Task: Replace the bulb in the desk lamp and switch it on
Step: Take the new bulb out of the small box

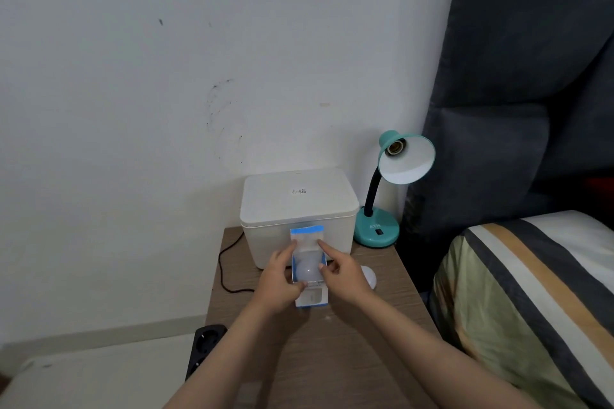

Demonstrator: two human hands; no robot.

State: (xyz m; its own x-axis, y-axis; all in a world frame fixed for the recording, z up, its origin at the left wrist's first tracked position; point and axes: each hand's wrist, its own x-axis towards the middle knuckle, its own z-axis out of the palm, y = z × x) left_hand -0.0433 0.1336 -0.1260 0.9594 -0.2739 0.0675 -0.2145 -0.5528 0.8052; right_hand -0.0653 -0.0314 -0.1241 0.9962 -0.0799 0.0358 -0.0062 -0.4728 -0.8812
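A teal desk lamp (377, 226) stands at the back right corner of the wooden bedside table (332, 342); its shade (407, 158) tilts toward me and the socket (395, 147) inside is bare. Above the table's middle I hold a blue-and-white bulb box (307, 236) with its flap open. A white bulb (307, 271) shows inside it. My left hand (277, 279) grips the box's left side. My right hand (339, 272) holds the right side, forefinger on the flap. Another white bulb (368, 276) lies on the table just right of my right hand.
A white lidded storage box (299, 206) sits at the back of the table against the wall. A black cable (229, 262) runs down the left edge to a black power strip (206, 345) on the floor. A bed with striped bedding (531, 292) borders the right.
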